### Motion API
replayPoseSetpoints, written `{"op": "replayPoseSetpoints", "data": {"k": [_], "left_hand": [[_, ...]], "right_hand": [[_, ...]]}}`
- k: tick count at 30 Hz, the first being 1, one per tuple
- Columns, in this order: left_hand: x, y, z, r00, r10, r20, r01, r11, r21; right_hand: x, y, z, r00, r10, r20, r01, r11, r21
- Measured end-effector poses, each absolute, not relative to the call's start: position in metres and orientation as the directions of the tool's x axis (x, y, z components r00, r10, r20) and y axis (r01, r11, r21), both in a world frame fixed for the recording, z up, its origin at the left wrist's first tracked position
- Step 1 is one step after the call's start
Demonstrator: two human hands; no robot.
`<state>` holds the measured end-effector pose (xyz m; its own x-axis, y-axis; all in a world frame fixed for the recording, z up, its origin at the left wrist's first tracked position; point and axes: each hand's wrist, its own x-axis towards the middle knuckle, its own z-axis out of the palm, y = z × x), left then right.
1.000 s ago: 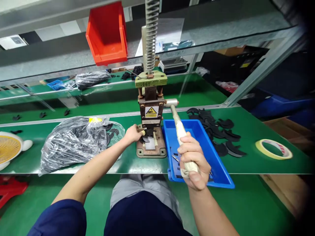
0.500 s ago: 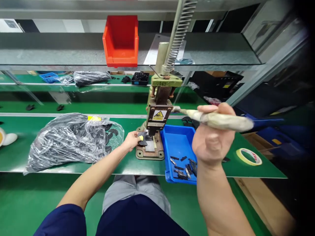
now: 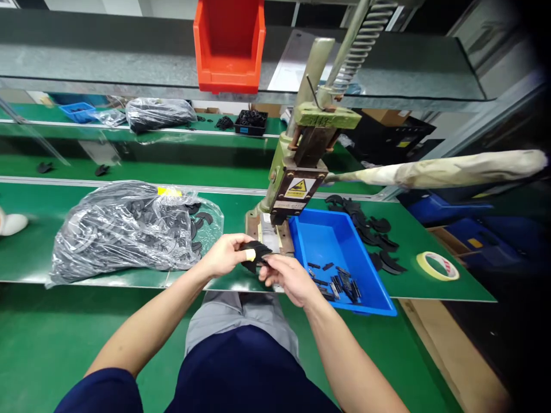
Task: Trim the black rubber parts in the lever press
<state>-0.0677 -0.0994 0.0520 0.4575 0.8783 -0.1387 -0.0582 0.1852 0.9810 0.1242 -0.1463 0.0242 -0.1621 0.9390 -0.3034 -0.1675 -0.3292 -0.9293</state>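
My left hand [image 3: 228, 254] grips a black plastic part [image 3: 255, 252] in front of the hand press [image 3: 297, 189], over the table's front edge. Something yellow is wrapped round the left thumb. At the part's right end, my right hand [image 3: 289, 276] pinches with thumb and forefinger, its other fingers curled beneath; a small piece in the pinch cannot be made out. The cloth-wrapped press lever [image 3: 456, 171] sticks out to the right, untouched. A blue tray [image 3: 321, 229] beside the press holds several small black and metallic pieces [image 3: 340, 284].
A clear plastic bag [image 3: 124, 229] of black parts lies left of the press. Curved black parts [image 3: 365, 229] lie right of the tray, near a tape roll [image 3: 438, 266]. A red bin [image 3: 228, 80] sits on the shelf above. Behind stands a black box [image 3: 250, 123].
My right hand has let go of the press lever and come down to the black part. My left hand has drawn the part out of the press towards me. The view has shifted.
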Motion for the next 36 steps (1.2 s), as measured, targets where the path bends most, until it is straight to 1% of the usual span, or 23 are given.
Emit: {"op": "replayPoseSetpoints", "data": {"k": [2, 4, 9, 12, 15, 17, 20, 23, 25, 27, 30, 32, 34, 36], "left_hand": [[-0.071, -0.102, 0.060, 0.534, 0.836, -0.124, -0.009, 0.153, 0.988], [-0.072, -0.102, 0.066, 0.588, 0.802, -0.106, 0.041, 0.102, 0.994], [-0.072, -0.098, 0.072, 0.657, 0.754, -0.019, 0.115, -0.076, 0.990], [-0.071, -0.095, 0.070, 0.714, 0.700, -0.028, 0.104, -0.067, 0.992], [-0.070, -0.095, 0.067, 0.730, 0.681, -0.065, 0.086, 0.003, 0.996], [-0.070, -0.096, 0.066, 0.714, 0.697, -0.066, 0.086, 0.006, 0.996], [-0.070, -0.098, 0.071, 0.706, 0.709, -0.011, 0.120, -0.105, 0.987], [-0.070, -0.100, 0.076, 0.751, 0.659, 0.048, 0.163, -0.256, 0.953], [-0.069, -0.099, 0.075, 0.771, 0.633, 0.070, 0.169, -0.309, 0.936], [-0.068, -0.098, 0.071, 0.768, 0.635, 0.081, 0.144, -0.296, 0.944], [-0.067, -0.095, 0.062, 0.743, 0.664, 0.084, 0.048, -0.179, 0.983], [-0.069, -0.094, 0.058, 0.730, 0.677, 0.091, 0.007, -0.141, 0.990], [-0.071, -0.094, 0.059, 0.730, 0.673, 0.116, 0.018, -0.190, 0.982], [-0.075, -0.095, 0.062, 0.737, 0.656, 0.161, 0.045, -0.286, 0.957]], "right_hand": [[0.123, -0.150, 0.021, -0.319, 0.872, -0.370, -0.235, -0.451, -0.861], [0.124, -0.153, 0.017, -0.436, 0.810, -0.391, -0.290, -0.538, -0.791], [0.133, -0.159, -0.007, -0.654, 0.670, -0.353, -0.365, -0.687, -0.628], [0.138, -0.161, -0.024, -0.729, 0.614, -0.301, -0.391, -0.736, -0.553], [0.141, -0.162, -0.036, -0.766, 0.589, -0.257, -0.411, -0.757, -0.508], [0.141, -0.162, -0.041, -0.780, 0.579, -0.237, -0.419, -0.764, -0.491], [0.140, -0.163, -0.042, -0.778, 0.589, -0.219, -0.439, -0.759, -0.482], [0.136, -0.166, -0.039, -0.755, 0.619, -0.216, -0.470, -0.741, -0.479], [0.134, -0.169, -0.035, -0.741, 0.634, -0.221, -0.486, -0.733, -0.476], [0.133, -0.171, -0.029, -0.727, 0.648, -0.226, -0.501, -0.726, -0.471], [0.131, -0.174, -0.018, -0.708, 0.668, -0.228, -0.524, -0.714, -0.464], [0.129, -0.175, -0.011, -0.704, 0.672, -0.229, -0.529, -0.712, -0.462], [0.126, -0.175, -0.005, -0.708, 0.665, -0.236, -0.520, -0.718, -0.463], [0.122, -0.176, -0.001, -0.711, 0.657, -0.250, -0.505, -0.725, -0.468]]}}
